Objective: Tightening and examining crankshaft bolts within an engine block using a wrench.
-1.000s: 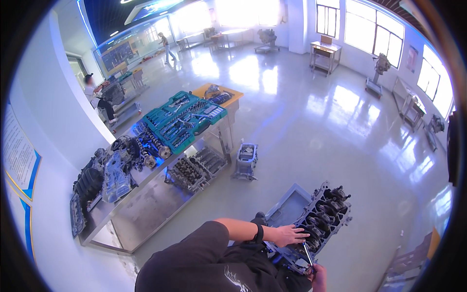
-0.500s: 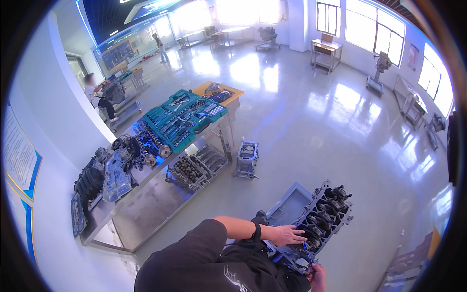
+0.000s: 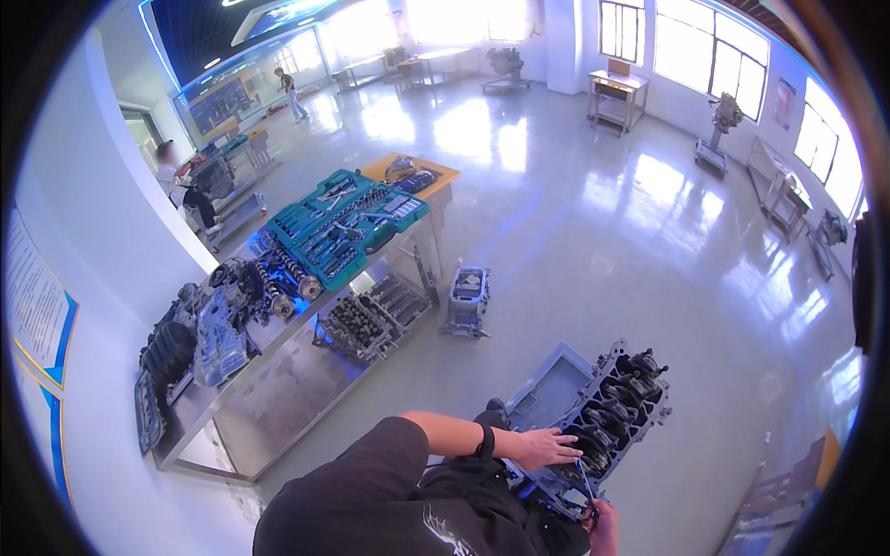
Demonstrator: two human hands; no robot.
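Note:
An engine block [image 3: 635, 408] with its crankshaft [image 3: 607, 419] exposed lies low in front of me, to the right of centre. My left hand [image 3: 547, 448] rests palm down over its near end, fingers stretched out and slightly apart, fingertips beside the head of a slim metal ratchet wrench [image 3: 585, 479]. The handle of that wrench runs down into my right hand [image 3: 604, 528], whose fingers are closed around it. The working end of the wrench at the block is too small to make out.
A grey tray [image 3: 553, 380] sits beside the block. On the left, a metal workbench [image 3: 232, 387] carries a green socket set case [image 3: 338, 227] and engine parts; a cylinder head [image 3: 357, 326] lies on its lower shelf. An aluminium engine housing [image 3: 467, 301] stands on the floor. Two people are farther off.
The wrench in my right hand has turned slightly, while my left hand stays in nearly the same place. In the background, the standing person has shifted a little to the left.

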